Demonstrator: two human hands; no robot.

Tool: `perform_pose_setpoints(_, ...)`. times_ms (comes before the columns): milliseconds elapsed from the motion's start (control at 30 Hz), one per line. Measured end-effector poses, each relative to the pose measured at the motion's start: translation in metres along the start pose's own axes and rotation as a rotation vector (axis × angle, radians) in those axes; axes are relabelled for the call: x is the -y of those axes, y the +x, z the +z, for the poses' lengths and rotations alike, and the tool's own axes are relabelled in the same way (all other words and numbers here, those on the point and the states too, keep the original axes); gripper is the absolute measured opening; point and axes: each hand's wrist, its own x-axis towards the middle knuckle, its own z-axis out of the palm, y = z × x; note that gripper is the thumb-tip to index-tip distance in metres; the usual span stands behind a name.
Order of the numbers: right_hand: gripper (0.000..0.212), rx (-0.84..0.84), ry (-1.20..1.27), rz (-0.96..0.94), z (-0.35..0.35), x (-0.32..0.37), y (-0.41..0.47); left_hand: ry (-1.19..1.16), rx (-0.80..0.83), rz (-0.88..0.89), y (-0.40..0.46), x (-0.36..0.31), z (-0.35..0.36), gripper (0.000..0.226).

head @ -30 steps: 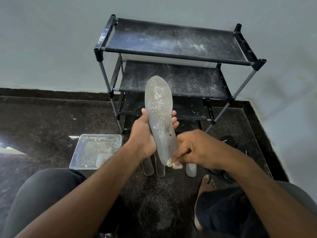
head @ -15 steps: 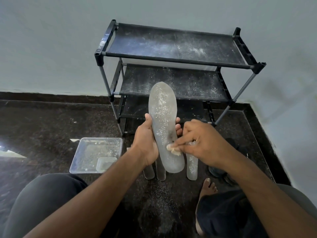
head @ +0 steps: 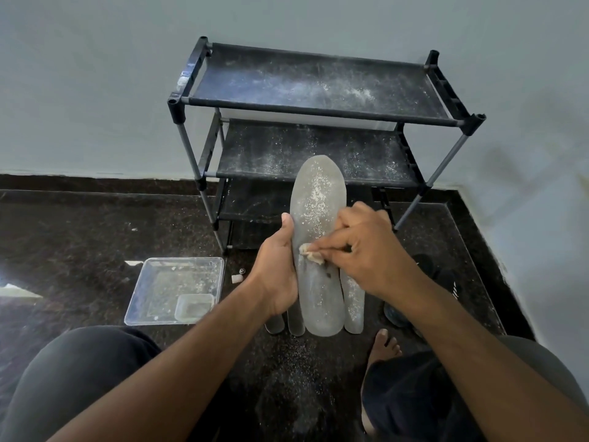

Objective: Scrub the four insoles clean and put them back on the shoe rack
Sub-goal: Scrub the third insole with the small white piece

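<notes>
My left hand (head: 276,272) grips a grey insole (head: 317,202) by its left edge and holds it upright, toe up, dusted with white powder. My right hand (head: 366,250) pinches a small pale scrubbing wad (head: 308,252) and presses it onto the middle of that insole. Three more grey insoles lie on the dark floor behind it; one (head: 353,301) shows at the right, and the heel ends of two (head: 294,323) poke out below my left hand. The black three-shelf shoe rack (head: 318,81) stands against the wall, its shelves powdered white.
A clear plastic tray (head: 175,288) with a small tub in it sits on the floor to the left. A small white cap (head: 236,278) lies beside it. Dark shoes (head: 443,282) rest at the right. My knees and bare right foot (head: 382,346) fill the foreground. White powder dusts the floor.
My right hand has slid the wad up the insole from its heel end to its middle. The left hand's grip on the insole has stayed the same.
</notes>
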Motion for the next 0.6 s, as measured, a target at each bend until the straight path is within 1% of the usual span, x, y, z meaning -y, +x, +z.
perform_pose_setpoints(33,0.018,-0.002,-0.051,-0.011,0.004,0.002,0.001,0.000,0.010,0.001,0.000,0.000,0.001,0.071)
perform_pose_setpoints(100,0.017,0.081,-0.083,-0.038,0.007,0.005,0.000,0.005,0.012,0.006,0.001,-0.001,0.001,0.071)
perform_pose_setpoints(167,0.021,0.226,-0.021,-0.032,0.000,0.004,-0.005,0.000,0.004,-0.001,0.000,-0.004,0.000,0.073)
perform_pose_setpoints(200,0.024,0.271,0.032,-0.021,-0.005,0.003,-0.007,-0.006,-0.001,-0.004,0.000,-0.005,-0.001,0.075)
perform_pose_setpoints(233,0.027,0.256,0.073,-0.012,-0.009,0.001,-0.009,-0.009,-0.002,-0.004,0.000,-0.005,-0.001,0.076)
perform_pose_setpoints(300,0.035,0.130,0.058,0.014,-0.010,-0.001,-0.007,-0.003,-0.008,-0.002,0.001,-0.004,-0.001,0.076)
perform_pose_setpoints(367,0.029,0.054,-0.039,0.010,-0.003,0.002,-0.003,0.000,-0.015,0.007,0.001,-0.003,0.001,0.074)
perform_pose_setpoints(400,0.022,0.055,-0.084,-0.009,0.002,0.005,-0.001,0.004,-0.015,0.012,0.000,-0.003,0.003,0.073)
perform_pose_setpoints(467,0.015,0.149,-0.100,-0.053,0.008,0.009,-0.001,-0.001,-0.026,0.017,0.001,-0.004,0.001,0.073)
perform_pose_setpoints(533,0.014,0.323,-0.022,-0.058,0.005,0.007,-0.006,-0.033,-0.041,0.004,0.004,-0.005,-0.003,0.077)
perform_pose_setpoints(567,0.014,0.363,0.028,-0.055,0.001,0.005,-0.009,-0.050,-0.040,0.001,0.005,-0.005,-0.005,0.081)
perform_pose_setpoints(600,0.015,0.341,0.070,-0.048,-0.002,0.003,-0.010,-0.059,-0.037,-0.002,0.005,-0.005,-0.006,0.083)
